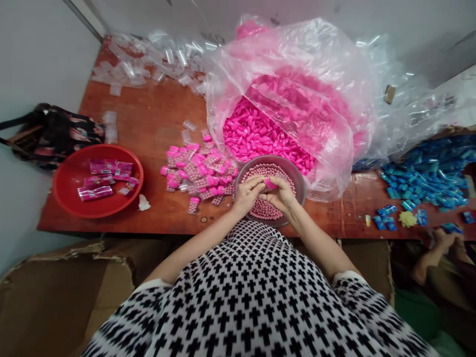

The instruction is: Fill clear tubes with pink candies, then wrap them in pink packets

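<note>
My left hand (248, 194) and my right hand (281, 195) meet over a grey bowl (302, 186) full of small pink beads (266, 214). A bright pink cap (270, 184) shows between the fingers of my right hand, which is closed on it. My left hand's fingers are pinched together beside the cap; they hide whatever they hold. Left of the bowl lies a pile of small clear bottles (203, 173) filled with pink beads and topped with pink caps. Behind the bowl, loose pink caps (260, 136) spill from a large clear plastic bag (334, 64).
A red basin (63, 198) with several pink packets stands at the left, near a dark flowered bag (70, 129). Clear empty containers (130, 69) lie at the back. On the right are blue pieces (427, 178) and another person's hands (444, 240).
</note>
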Action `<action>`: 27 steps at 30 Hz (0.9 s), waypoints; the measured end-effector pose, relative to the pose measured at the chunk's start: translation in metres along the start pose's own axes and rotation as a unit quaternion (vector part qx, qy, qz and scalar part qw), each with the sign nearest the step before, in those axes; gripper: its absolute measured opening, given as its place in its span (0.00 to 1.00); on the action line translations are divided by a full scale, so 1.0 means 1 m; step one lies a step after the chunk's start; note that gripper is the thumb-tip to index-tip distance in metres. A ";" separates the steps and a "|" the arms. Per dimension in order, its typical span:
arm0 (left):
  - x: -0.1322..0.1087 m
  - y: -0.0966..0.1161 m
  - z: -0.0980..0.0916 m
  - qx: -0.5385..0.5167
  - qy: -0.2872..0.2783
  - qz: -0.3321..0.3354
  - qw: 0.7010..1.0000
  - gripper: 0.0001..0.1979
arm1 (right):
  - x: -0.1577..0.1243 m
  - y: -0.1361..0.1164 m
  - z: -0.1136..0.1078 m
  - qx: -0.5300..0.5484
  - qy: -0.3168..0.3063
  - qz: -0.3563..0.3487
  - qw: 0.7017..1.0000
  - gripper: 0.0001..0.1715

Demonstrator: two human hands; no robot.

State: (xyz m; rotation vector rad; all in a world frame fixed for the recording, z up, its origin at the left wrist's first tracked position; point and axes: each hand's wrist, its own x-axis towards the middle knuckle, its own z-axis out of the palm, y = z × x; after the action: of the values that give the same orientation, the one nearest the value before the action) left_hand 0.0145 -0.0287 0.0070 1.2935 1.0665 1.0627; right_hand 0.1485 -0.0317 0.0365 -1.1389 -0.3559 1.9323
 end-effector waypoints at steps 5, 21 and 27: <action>0.013 -0.007 -0.007 -0.001 -0.018 -0.012 1.000 0.16 | 0.016 -0.008 -0.004 -0.094 -0.040 0.023 0.995 0.20; 0.000 -0.037 -0.066 0.232 0.062 0.008 0.971 0.14 | 0.046 0.033 -0.072 -0.829 0.098 0.008 0.551 0.27; -0.013 -0.033 -0.023 0.221 -0.064 -0.039 0.972 0.12 | 0.039 0.027 -0.080 -0.826 0.080 -0.032 0.556 0.23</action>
State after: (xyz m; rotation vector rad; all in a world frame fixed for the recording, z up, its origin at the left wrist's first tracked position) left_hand -0.0102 -0.0369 -0.0261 1.6332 1.2894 0.6895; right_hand 0.1910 -0.0308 -0.0461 -2.2201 -2.3519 0.8845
